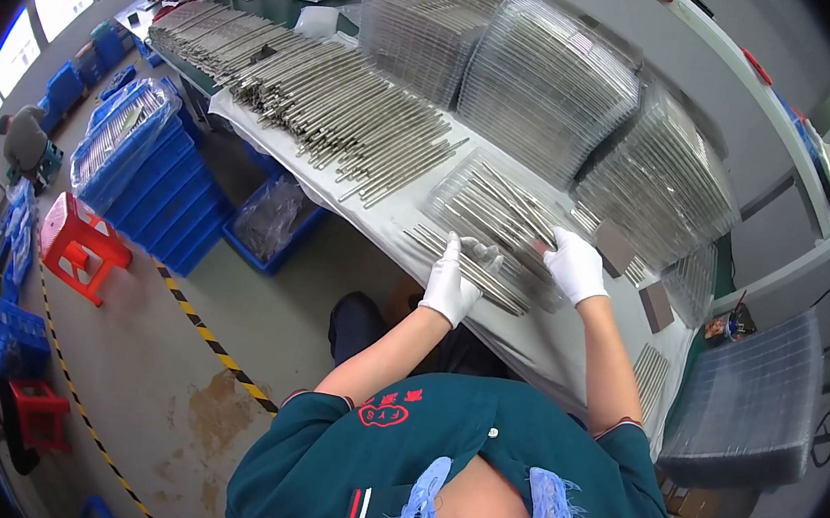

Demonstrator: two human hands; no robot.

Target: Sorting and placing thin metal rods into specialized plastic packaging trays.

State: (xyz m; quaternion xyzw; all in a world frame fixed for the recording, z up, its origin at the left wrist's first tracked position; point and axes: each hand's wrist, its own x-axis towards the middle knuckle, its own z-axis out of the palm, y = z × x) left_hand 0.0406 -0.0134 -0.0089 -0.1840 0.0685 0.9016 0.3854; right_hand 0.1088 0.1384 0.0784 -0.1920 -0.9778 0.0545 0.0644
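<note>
Both my hands wear white gloves. My left hand (452, 288) is closed around a bundle of thin metal rods (500, 293) at the table's near edge, thumb on top. My right hand (576, 267) is closed on the near ends of a few metal rods (513, 201), which slant across other rods in a clear plastic tray (442, 190). Its fingertips are partly hidden. Two brown blocks, one beside my right hand (616, 248) and a smaller block (655, 308) farther right, rest on the white-covered table (388, 231).
Many loose metal rods (339, 112) spread over the table's left. Stacked clear trays of rods (552, 82) line its back. Wrapped clear trays (746, 401) stand at the right. Left on the floor are blue crates (156, 199), a red stool (82, 245) and a blue bin (273, 225).
</note>
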